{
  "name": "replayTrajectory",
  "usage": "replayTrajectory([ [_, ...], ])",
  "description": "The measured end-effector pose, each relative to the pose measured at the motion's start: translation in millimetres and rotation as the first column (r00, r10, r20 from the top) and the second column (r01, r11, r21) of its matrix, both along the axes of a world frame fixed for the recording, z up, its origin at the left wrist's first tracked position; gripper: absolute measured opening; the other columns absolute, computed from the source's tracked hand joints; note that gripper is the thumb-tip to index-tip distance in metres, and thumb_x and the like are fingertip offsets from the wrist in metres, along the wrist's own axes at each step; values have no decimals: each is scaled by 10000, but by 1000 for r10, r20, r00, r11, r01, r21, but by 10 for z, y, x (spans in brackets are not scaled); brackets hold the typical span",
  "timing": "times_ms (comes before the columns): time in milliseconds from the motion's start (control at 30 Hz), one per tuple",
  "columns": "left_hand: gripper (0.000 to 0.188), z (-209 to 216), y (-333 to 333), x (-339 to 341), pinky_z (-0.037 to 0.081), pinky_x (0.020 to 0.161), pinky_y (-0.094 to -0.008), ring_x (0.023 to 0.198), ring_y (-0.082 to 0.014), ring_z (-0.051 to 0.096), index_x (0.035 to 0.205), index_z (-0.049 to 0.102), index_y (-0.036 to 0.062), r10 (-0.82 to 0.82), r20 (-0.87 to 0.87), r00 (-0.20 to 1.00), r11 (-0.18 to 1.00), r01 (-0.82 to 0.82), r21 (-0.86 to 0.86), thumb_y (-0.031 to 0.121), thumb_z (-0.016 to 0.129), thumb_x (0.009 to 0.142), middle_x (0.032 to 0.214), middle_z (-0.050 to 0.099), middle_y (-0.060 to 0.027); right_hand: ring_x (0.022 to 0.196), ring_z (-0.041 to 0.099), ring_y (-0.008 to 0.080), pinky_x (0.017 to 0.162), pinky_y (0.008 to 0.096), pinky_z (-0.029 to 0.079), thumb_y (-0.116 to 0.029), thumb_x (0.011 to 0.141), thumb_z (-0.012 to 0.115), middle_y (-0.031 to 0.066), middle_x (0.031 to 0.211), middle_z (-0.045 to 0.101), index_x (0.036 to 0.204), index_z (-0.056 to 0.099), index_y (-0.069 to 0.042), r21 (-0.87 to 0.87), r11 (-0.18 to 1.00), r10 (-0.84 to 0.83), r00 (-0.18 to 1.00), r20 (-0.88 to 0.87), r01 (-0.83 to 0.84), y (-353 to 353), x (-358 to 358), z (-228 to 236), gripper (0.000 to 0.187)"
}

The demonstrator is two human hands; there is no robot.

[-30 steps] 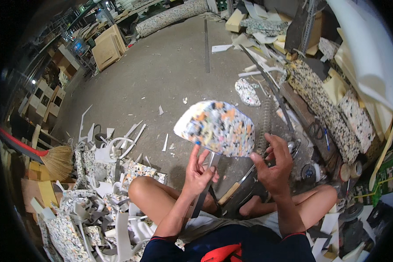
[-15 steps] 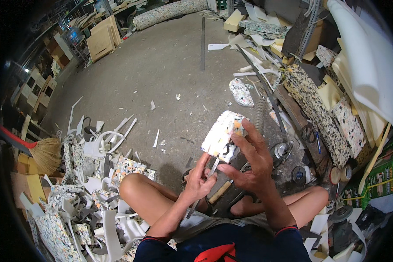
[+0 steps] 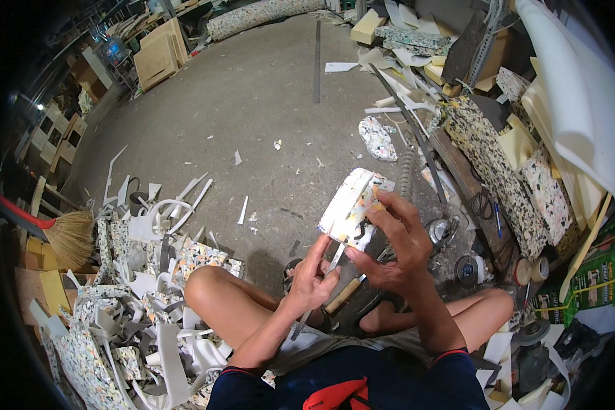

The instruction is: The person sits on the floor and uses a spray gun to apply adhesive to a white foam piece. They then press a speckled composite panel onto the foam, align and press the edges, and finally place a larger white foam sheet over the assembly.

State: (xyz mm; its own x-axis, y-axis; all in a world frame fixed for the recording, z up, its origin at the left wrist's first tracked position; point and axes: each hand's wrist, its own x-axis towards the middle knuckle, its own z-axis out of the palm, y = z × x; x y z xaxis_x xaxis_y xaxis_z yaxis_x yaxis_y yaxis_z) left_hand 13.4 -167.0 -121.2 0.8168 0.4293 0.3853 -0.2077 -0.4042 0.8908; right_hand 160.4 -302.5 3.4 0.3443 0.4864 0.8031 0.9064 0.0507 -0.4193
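A white foam block [image 3: 346,205] with coloured flecks is held up over the floor in front of my lap. My left hand [image 3: 311,283] is closed around a long, thin metal blade [image 3: 338,256], its index finger reaching up to the block's near edge. The blade's upper end meets the near end of the block; how deep it goes is hidden. Along the block runs a split, with a speckled slice [image 3: 372,208] on its right side. My right hand [image 3: 400,246] grips that slice from the right with curled fingers, its thumb low near the blade.
Foam offcuts [image 3: 137,328] heap at my left beside a straw broom [image 3: 72,239]. A wooden-handled tool [image 3: 343,295] lies before my lap. At right are scissors [image 3: 482,210], a blue pen [image 3: 497,222], speckled foam slabs [image 3: 495,164] and an angle grinder [image 3: 531,342].
The split along the block has widened, and the slice on the right now stands apart from the rest. My right fingers have curled in closer onto it. The block has tilted slightly.
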Motion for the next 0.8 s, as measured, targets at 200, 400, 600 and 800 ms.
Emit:
replayTrajectory([
  [200,738,-72,79,-1,503,619,-294,778,-199,630,1513,380,14,17,23,1000,984,-21,178,-39,668,836,1360,581,-292,1181,629,307,944,390,547,-272,800,862,228,1323,584,1283,607,17,60,990,139,972,-187,-130,-126,-30,82,618],
  [400,673,198,216,246,535,999,-488,1323,-521,525,1471,403,80,-22,369,929,856,-174,487,-70,638,858,1468,429,-412,1162,628,215,992,356,514,-102,930,702,160,1305,612,1425,462,47,452,884,454,461,-763,-122,-222,-73,136,570],
  [600,375,422,333,143,473,1077,-506,1342,-433,534,1320,542,43,-69,157,985,998,67,18,305,494,1057,1537,419,-304,1076,612,162,932,345,512,14,889,699,151,1242,623,1404,489,39,452,861,506,474,-721,-231,-236,-329,104,556],
  [800,573,815,162,270,501,1045,-449,1251,-291,570,1391,485,43,-144,125,982,530,183,-828,491,507,1035,1433,498,-193,1017,579,187,943,338,485,14,837,719,141,1248,585,1416,491,47,53,975,204,771,-604,-217,-350,-390,-141,624],
])
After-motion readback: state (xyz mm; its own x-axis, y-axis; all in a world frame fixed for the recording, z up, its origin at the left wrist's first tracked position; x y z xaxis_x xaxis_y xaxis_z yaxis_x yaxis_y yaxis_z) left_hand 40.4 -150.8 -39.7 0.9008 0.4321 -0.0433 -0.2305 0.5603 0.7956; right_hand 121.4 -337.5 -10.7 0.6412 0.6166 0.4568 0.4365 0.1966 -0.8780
